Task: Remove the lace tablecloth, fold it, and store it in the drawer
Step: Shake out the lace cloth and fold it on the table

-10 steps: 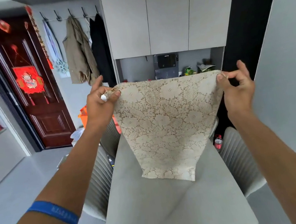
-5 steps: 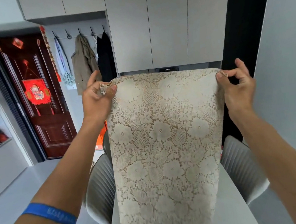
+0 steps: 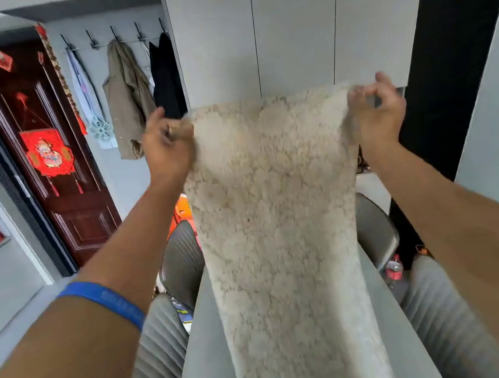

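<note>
The beige lace tablecloth (image 3: 277, 217) hangs as a long folded strip in front of me, blurred by motion. My left hand (image 3: 166, 149) pinches its upper left corner and my right hand (image 3: 375, 115) pinches the upper right corner, both raised at chest height. The cloth drops down over the grey table (image 3: 200, 354) and runs out of the bottom of the view. No drawer is in sight.
Grey ribbed chairs (image 3: 156, 359) stand on both sides of the table. Tall grey cupboards (image 3: 284, 25) rise behind the cloth. Coats (image 3: 128, 97) hang on hooks at the left, beside a dark red door (image 3: 46, 152). A plastic bottle (image 3: 394, 271) stands on the floor at the right.
Both hands have lifted the cloth's top edge higher. The cloth hung short over the table a second ago; now it hangs long and nearer to me, past the bottom of the view.
</note>
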A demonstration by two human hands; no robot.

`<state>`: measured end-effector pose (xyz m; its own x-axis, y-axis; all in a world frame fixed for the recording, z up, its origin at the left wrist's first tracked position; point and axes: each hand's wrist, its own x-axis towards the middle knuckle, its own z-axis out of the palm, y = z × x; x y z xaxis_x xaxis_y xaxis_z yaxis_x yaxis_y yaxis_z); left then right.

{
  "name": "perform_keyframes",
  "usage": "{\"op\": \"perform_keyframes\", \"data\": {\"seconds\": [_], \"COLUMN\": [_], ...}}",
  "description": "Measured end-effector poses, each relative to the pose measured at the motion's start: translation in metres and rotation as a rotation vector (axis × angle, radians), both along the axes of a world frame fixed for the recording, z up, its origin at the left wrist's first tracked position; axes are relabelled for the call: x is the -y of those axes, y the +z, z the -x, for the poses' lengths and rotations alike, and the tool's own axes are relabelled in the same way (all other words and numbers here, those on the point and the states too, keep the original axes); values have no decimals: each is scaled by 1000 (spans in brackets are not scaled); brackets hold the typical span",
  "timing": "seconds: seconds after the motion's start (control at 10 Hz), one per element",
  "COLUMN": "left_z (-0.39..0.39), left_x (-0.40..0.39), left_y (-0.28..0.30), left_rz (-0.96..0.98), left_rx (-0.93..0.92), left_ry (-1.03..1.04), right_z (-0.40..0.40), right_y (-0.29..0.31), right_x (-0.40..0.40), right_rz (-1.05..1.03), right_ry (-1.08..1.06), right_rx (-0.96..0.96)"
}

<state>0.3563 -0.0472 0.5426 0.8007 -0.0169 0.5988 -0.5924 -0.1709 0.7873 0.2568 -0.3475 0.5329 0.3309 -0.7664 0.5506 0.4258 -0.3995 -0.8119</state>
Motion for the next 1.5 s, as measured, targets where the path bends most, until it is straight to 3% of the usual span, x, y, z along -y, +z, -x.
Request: {"op": "perform_keyframes", "data": {"seconds": [0.1,0.2,0.3,0.5,0.6,0.7,0.8,0.9,1.2,1.3,1.5], "left_z": [-26,-29,-30,-16,-2,39,78,124,133,116,58], "left_x": [12,17,10,-26,-44,-68,-94,-131,-131,-115,-62], "left_y": [89,102,58,-100,-185,-336,-435,-522,-482,-472,-486], "left_rz": [201,262,223,-42,-152,-579,-1002,-1256,-1145,-1135,-1033], "left_rx": [225,205,123,6,-141,-245,-340,-563,-493,-469,-625], "left_ry": [-105,-167,-204,-78,-112,-68,-15,-51,-3,6,-90], "right_z": [7,11,28,53,73,110,144,199,208,174,78], "right_y": [96,113,79,-82,-173,-330,-424,-506,-482,-473,-490], "right_x": [6,7,2,-9,-17,-30,-49,-81,-129,-127,-102], "right_rz": [56,99,104,58,36,140,260,256,215,302,314], "right_ry": [7,3,16,105,116,60,-6,-14,1,35,186], "right_rx": [175,164,111,-163,-308,-668,-1068,-1568,-1528,-1466,-1439]}}
